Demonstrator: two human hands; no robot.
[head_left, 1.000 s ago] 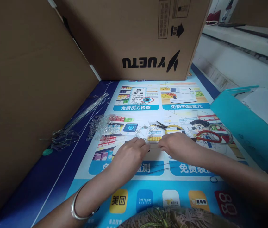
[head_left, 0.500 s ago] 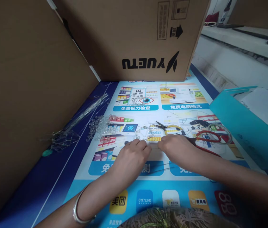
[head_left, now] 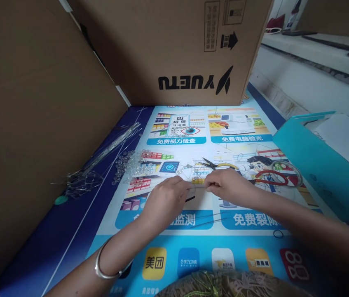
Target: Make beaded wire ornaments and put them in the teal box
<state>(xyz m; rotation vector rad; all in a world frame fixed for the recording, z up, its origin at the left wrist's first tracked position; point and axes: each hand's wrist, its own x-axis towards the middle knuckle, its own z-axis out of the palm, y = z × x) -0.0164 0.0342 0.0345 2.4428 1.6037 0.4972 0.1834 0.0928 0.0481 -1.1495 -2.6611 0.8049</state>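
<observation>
My left hand (head_left: 168, 199) and my right hand (head_left: 227, 185) are held a short way apart over the printed table cover. Both are closed, with the fingertips pinched on a thin wire (head_left: 197, 186) that runs between them. Just beyond the hands lie some clear beads on fine wire (head_left: 189, 166). Pliers with yellow handles (head_left: 211, 165) rest behind my right hand, their dark jaws pointing left. Red-handled scissors (head_left: 270, 177) lie to the right, partly hidden by my right forearm. A heap of clear beads (head_left: 134, 165) sits to the left, past my left hand.
A bundle of thin wires (head_left: 112, 146) lies along the left side, beside a small green object (head_left: 61, 200). Large cardboard panels (head_left: 174, 49) stand at the left and back. An open teal box (head_left: 316, 169) is on the right. Loose dark strands (head_left: 207, 218) lie near me.
My left hand has shifted slightly left and my right hand a little up and left. The gap between them is wider and the wire shows more clearly.
</observation>
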